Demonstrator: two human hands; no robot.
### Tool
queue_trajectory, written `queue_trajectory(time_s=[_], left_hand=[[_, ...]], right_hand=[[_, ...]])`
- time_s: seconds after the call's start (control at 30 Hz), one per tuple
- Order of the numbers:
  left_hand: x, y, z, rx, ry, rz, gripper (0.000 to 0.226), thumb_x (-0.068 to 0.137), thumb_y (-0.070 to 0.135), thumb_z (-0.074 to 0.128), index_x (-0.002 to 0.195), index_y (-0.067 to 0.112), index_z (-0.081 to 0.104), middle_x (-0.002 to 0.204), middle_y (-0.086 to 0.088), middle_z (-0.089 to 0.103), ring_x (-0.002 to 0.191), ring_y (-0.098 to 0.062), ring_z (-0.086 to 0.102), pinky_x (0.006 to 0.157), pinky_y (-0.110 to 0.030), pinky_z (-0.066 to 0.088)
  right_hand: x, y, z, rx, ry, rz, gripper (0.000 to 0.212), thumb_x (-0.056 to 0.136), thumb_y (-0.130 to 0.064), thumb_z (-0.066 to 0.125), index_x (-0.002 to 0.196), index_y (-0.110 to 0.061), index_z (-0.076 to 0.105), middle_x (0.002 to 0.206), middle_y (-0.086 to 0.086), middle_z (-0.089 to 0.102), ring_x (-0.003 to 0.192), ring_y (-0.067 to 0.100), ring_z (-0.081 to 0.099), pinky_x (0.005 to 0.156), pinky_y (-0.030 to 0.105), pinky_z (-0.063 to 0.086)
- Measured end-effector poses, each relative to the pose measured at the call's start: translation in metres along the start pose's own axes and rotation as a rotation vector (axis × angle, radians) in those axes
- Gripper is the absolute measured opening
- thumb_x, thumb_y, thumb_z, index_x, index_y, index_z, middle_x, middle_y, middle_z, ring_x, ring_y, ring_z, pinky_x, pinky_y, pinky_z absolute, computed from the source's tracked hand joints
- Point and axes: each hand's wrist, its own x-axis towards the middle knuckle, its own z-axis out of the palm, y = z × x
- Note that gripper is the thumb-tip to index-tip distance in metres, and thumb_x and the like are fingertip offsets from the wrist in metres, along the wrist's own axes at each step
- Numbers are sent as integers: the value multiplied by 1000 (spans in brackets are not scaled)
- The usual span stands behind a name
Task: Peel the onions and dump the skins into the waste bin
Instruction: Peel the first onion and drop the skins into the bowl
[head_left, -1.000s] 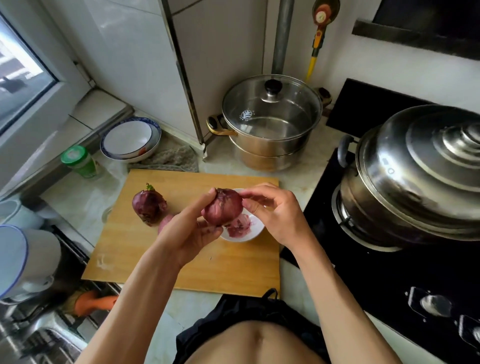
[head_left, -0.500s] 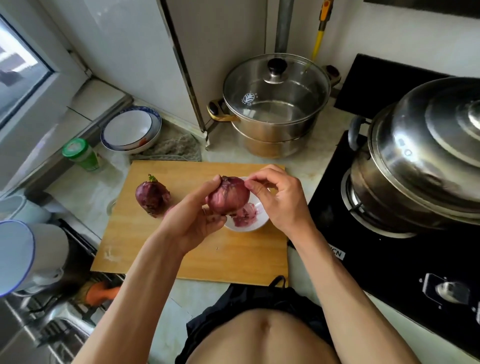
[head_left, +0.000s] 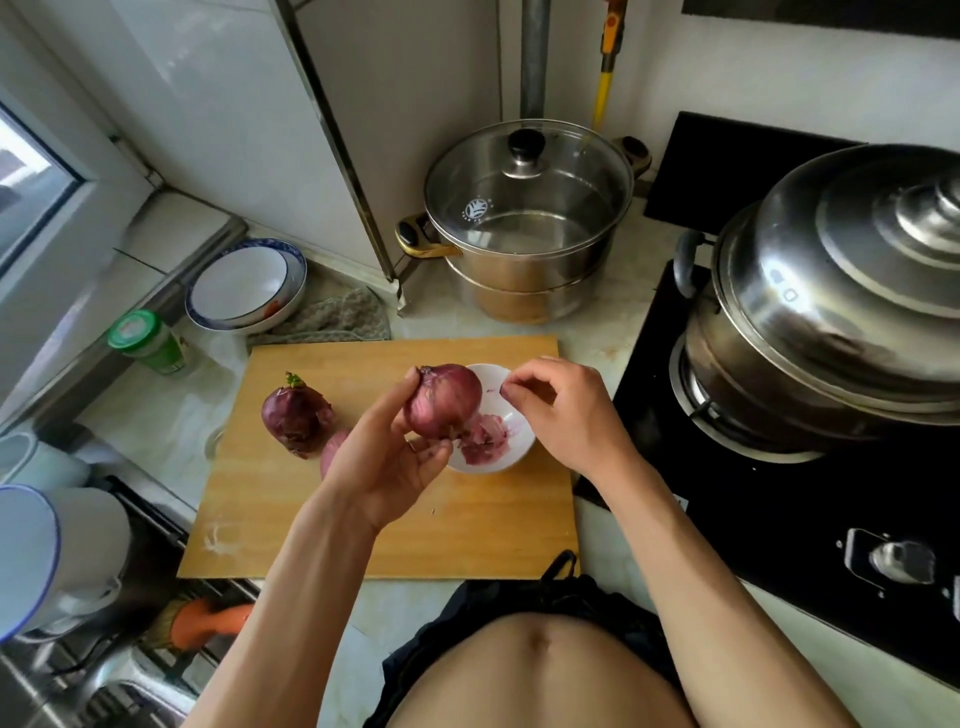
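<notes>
My left hand (head_left: 387, 462) grips a red onion (head_left: 441, 400) between thumb and fingers, lifted above the wooden cutting board (head_left: 384, 525). My right hand (head_left: 563, 410) hovers just right of it over a small white bowl (head_left: 511, 452), fingertips pinched on a thin bit of purple skin. Peeled skins (head_left: 483, 436) lie in that bowl. A second unpeeled red onion (head_left: 296, 415) with a green sprout sits on the board's left part. A third pinkish onion (head_left: 332, 449) peeks out behind my left wrist. No waste bin shows.
A glass-lidded steel pot (head_left: 530, 223) stands behind the board. A big steel steamer (head_left: 841, 296) sits on the black stove at right. Stacked bowls (head_left: 247, 286), a grey cloth (head_left: 332, 319) and a green-capped jar (head_left: 148, 343) lie at left. White mugs (head_left: 47, 551) and the sink are lower left.
My right hand has pulled away from the onion to the right, with a sliver of skin in its fingertips. The left hand keeps the onion raised; the camera tilted slightly.
</notes>
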Motion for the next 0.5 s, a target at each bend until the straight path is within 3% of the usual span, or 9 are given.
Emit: queue_trajectory(time_s=[0.1, 0.2, 0.33, 0.5], left_hand=[[1, -3, -2, 27, 14, 50, 63, 72, 49, 76, 113, 2, 67, 86, -13, 63, 50, -15, 62, 50, -23, 59], [2, -4, -3, 58, 39, 88, 61, 72, 48, 77, 113, 3, 68, 84, -12, 64, 54, -16, 64, 51, -24, 58], [-1, -6, -7, 74, 56, 133, 53, 73, 46, 76, 107, 6, 71, 75, -8, 69, 58, -16, 64, 54, -25, 59], [-3, -7, -10, 77, 61, 145, 47, 74, 42, 75, 103, 6, 73, 75, -8, 70, 61, -16, 65, 56, -25, 60]], right_hand=[[0, 2, 4, -80, -71, 23, 14, 94, -13, 67, 99, -9, 79, 93, 2, 75, 87, 13, 66, 77, 21, 50], [0, -2, 5, -110, -41, 29, 11, 90, -11, 72, 96, -11, 80, 90, -1, 75, 77, 4, 61, 70, 8, 43], [1, -3, 6, -105, -15, 95, 2, 83, -14, 78, 81, -13, 77, 77, -5, 71, 69, 7, 60, 65, 19, 48], [1, -3, 9, -102, -39, 111, 10, 80, -18, 81, 76, -13, 73, 75, -5, 67, 69, 9, 61, 65, 26, 50]])
